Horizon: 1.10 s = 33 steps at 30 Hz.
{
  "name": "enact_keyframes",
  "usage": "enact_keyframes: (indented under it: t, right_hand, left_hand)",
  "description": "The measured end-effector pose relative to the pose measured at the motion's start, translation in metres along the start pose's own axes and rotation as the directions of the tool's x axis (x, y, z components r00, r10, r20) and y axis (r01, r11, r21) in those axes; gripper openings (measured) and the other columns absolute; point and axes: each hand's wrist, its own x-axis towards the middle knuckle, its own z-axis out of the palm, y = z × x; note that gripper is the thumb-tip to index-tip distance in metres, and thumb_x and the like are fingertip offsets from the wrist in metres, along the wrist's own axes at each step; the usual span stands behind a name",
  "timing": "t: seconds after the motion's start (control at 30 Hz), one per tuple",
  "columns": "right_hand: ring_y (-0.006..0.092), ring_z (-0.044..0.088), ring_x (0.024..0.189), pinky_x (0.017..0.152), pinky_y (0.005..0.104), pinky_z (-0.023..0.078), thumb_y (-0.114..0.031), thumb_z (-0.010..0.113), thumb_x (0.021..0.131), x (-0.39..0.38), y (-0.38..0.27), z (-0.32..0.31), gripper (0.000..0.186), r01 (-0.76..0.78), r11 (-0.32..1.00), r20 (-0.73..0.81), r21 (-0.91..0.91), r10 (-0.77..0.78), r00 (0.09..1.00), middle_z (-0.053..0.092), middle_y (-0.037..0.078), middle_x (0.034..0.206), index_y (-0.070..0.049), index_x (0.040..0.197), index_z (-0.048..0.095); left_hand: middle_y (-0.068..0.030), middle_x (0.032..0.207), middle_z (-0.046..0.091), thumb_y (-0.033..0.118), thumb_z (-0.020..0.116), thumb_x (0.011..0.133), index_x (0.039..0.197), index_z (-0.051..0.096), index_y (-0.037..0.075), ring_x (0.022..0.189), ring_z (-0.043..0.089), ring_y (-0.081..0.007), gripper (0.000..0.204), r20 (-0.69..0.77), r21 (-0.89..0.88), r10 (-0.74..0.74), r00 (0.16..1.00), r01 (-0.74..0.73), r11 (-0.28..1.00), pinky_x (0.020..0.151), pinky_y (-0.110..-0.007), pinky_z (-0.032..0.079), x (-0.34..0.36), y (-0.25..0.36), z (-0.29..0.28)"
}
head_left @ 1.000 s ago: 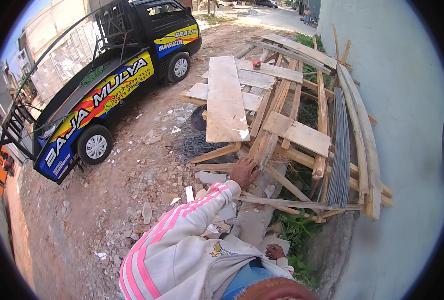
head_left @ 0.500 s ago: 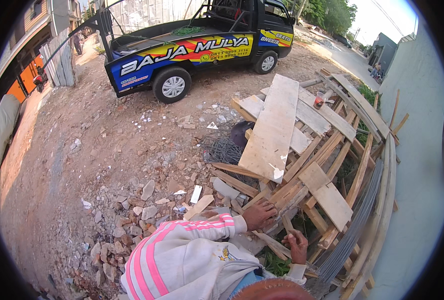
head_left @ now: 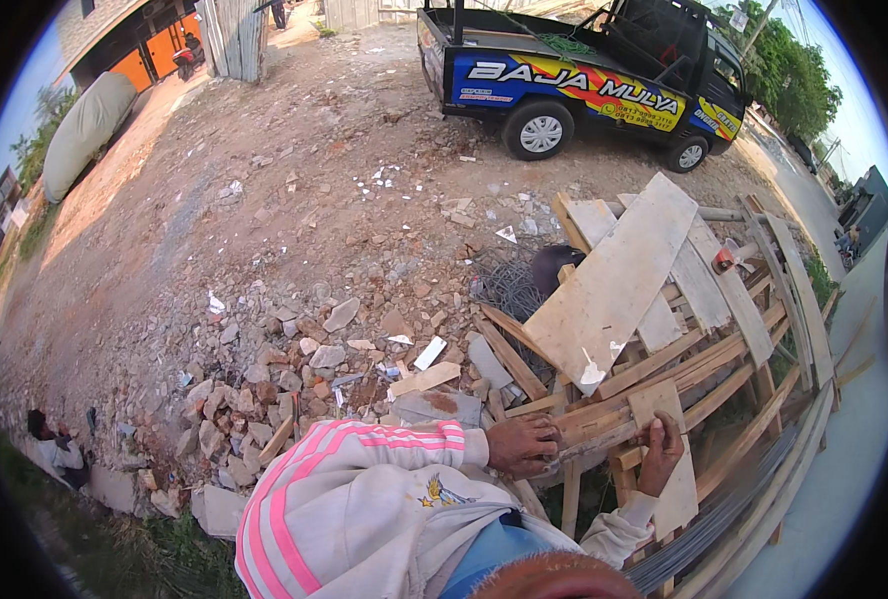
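My left hand (head_left: 522, 446) lies with bent fingers over the near end of a thick wooden beam (head_left: 604, 423), gripping it. My right hand (head_left: 661, 454) is raised to the right of it, over a short plywood board (head_left: 675, 502). Its thumb and fingers are pinched together; whatever may be between them is too small to make out. Beyond both hands, a long plywood plank (head_left: 619, 275) lies slantwise across the wood pile. Loose battens (head_left: 570, 494) stick out below the beam, between my hands.
Grey steel rods (head_left: 729, 509) run along the pile's right side, near a pale wall (head_left: 864, 479). Tangled wire (head_left: 511, 285) and a dark rounded object (head_left: 554, 268) lie at its far left. Broken rubble (head_left: 264, 389) covers the ground leftward. A pickup truck (head_left: 584, 85) stands beyond; a person (head_left: 59, 449) is at far left.
My view has turned left, so the truck and pile appear further right. My right hand has risen from among the lower battens to the short board. My left hand stays at the beam's end.
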Motion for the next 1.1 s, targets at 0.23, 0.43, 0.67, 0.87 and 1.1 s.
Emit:
enact_keyframes:
  t: [0.23,0.43,0.67,0.87,1.1]
  right_hand:
    - [0.0090,0.061,0.074,0.064,0.0226,0.045,-0.019,0.061,0.099,0.085,0.000,-0.047,0.023,0.070,0.997,-0.017,-0.021,-0.070,0.997,0.064,0.002,0.088,-0.003,0.116,0.066]
    - [0.0081,0.061,0.076,0.062,0.0237,0.046,-0.023,0.065,0.097,0.187,0.008,-0.076,0.030,0.133,0.990,-0.006,-0.057,-0.133,0.991,0.065,0.001,0.086,-0.005,0.121,0.065]
    - [0.0169,0.068,0.090,0.075,0.0313,0.052,-0.037,0.071,0.090,0.327,0.059,-0.119,0.046,0.009,0.983,-0.192,-0.183,-0.044,0.980,0.071,0.009,0.092,-0.007,0.124,0.065]
    - [0.0286,0.069,0.100,0.088,0.0386,0.053,-0.058,0.076,0.073,0.468,0.141,-0.134,0.084,-0.159,0.832,-0.396,-0.532,-0.079,0.915,0.071,0.019,0.112,-0.005,0.135,0.057]
    - [0.0441,0.053,0.125,0.104,0.0508,0.044,-0.077,0.069,0.067,0.575,0.246,-0.152,0.108,-0.163,0.667,-0.379,-0.727,-0.193,0.905,0.053,0.031,0.133,-0.006,0.145,0.044]
  left_hand:
    - [-0.0145,0.119,0.054,0.032,0.077,0.077,0.102,0.059,0.008,0.122,0.050,-0.0352,0.039,0.004,0.046,-0.140,0.990,0.139,0.989,0.101,-0.047,0.043,0.018,0.010,-0.008]
    - [-0.0152,0.121,0.056,0.033,0.081,0.070,0.110,0.062,0.007,0.122,0.052,-0.0367,0.051,-0.037,0.153,-0.321,0.946,0.323,0.934,0.099,-0.048,0.045,0.026,0.023,0.000]
    - [-0.0151,0.123,0.055,0.039,0.081,0.071,0.112,0.064,0.007,0.123,0.050,-0.0377,0.055,-0.073,0.217,-0.425,0.902,0.430,0.876,0.104,-0.051,0.042,0.039,0.028,0.006]
    - [-0.0145,0.126,0.053,0.042,0.080,0.069,0.118,0.062,0.008,0.126,0.046,-0.0384,0.062,-0.125,0.268,-0.538,0.833,0.551,0.791,0.107,-0.054,0.038,0.041,0.034,0.012]
    - [-0.0172,0.129,0.051,0.043,0.078,0.071,0.121,0.059,0.009,0.127,0.046,-0.0401,0.063,-0.133,0.268,-0.589,0.797,0.601,0.753,0.107,-0.056,0.038,0.039,0.035,0.003]
